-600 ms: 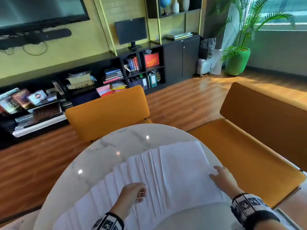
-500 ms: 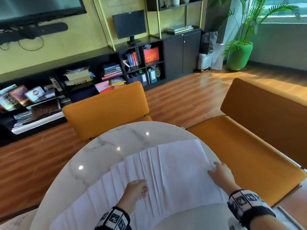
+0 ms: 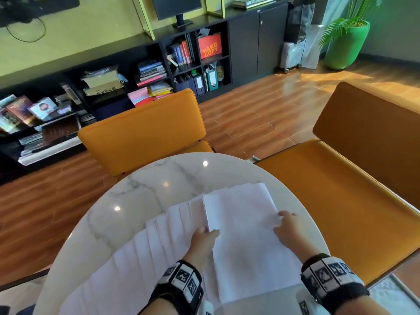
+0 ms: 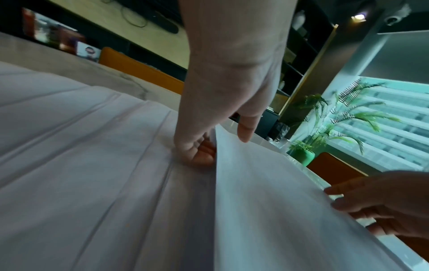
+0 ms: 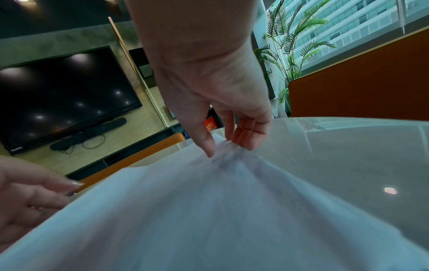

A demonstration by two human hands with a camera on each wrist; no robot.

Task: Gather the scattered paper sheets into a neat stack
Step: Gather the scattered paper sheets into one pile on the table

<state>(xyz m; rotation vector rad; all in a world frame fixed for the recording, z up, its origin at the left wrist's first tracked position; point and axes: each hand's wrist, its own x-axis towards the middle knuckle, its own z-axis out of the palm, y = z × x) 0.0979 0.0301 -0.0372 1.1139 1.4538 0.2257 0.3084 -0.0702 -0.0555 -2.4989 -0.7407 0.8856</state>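
White paper sheets (image 3: 141,258) lie fanned across the left of a round marble table (image 3: 147,185). To their right the sheets are bunched into a thicker stack (image 3: 245,235). My left hand (image 3: 208,230) grips the stack's left edge. In the left wrist view its thumb lies over the stack (image 4: 278,201) and its fingers (image 4: 199,152) curl against the edge beside the fanned sheets (image 4: 81,146). My right hand (image 3: 284,221) holds the stack's right edge. In the right wrist view that hand (image 5: 227,144) pinches the paper (image 5: 209,210), which bulges up at the fingers.
An orange chair (image 3: 143,133) stands at the table's far side and an orange bench seat (image 3: 341,189) runs along its right. Black shelves with books line the back wall. Bare marble shows beyond the papers.
My left hand slid right across the fan, bunching several loose sheets against the stack. The right hand stayed at the stack's right edge. The head view tilted downward.
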